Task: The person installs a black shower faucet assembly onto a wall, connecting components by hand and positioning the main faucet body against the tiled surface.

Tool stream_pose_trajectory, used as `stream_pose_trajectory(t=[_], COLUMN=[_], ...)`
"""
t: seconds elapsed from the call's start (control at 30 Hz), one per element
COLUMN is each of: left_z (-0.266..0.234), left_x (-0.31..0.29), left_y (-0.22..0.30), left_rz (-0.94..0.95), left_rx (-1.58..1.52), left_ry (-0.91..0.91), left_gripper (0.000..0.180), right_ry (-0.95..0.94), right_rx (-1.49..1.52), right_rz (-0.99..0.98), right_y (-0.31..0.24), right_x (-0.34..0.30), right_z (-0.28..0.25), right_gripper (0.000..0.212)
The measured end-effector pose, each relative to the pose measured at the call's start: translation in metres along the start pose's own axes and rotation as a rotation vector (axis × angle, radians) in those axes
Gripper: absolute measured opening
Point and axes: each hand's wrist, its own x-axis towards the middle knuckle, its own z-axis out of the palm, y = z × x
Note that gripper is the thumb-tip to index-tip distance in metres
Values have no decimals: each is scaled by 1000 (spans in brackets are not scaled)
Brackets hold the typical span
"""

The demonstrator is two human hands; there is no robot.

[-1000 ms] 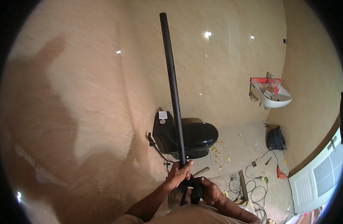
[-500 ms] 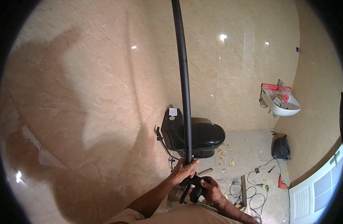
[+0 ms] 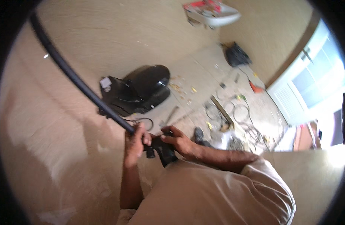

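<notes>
A long black pipe [image 3: 73, 77] slants up to the left from my hands. My left hand [image 3: 135, 144] is wrapped round its lower end. At that end is a bulky black fitting with short stubs [image 3: 165, 150], held by my right hand [image 3: 180, 140] with fingers and thumb closed over its top. The fitting's exact kind is hard to make out, since fingers cover part of it and the picture is blurred. Beyond the pipe stands a black toilet [image 3: 150, 80] with its lid down and a small white piece on its tank.
A white washbasin [image 3: 213, 18] with red items hangs on the far wall. On the floor lie a black bag [image 3: 237, 55], an orange power tool [image 3: 256, 88], coiled cables [image 3: 251, 129] and yellowish scraps. A white door [image 3: 311, 78] stands at right. The tiled wall [image 3: 48, 123] is close on my left.
My view has swung right and down, so the toilet and basin appear farther left. The pipe now leans more to the left. Both hands keep their hold on the pipe and fitting.
</notes>
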Motion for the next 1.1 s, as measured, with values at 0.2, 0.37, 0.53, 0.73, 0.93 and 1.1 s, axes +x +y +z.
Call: stream_pose_trajectory(t=[0.2, 0.37, 0.53, 0.73, 0.93, 1.1], left_z=[-2, -11, -14, -16, -21, -20], left_x=[8, 9, 9, 16, 22, 42], left_y=[-9, -5, 7, 25, 41, 53], left_rz=[8, -70, 77, 156, 153, 124], left_rx=[-104, -309, -80, -39, -49, -37], left_ry=[-72, -146, -157, -246, -382, -209], left_gripper=[44, 32, 30, 29, 26, 28], right_ry=[68, 69, 76, 16, -39, -98], right_rx=[-282, 133, 97, 114, 46, 10], right_rz=[-30, 19, 24, 42, 99, 163], right_y=[4, 4, -3, -20, -41, -58], right_x=[2, 2, 6, 10, 21, 50], right_z=[-4, 2, 7, 9, 10, 13], right_gripper=[48, 41, 47, 48, 52, 58])
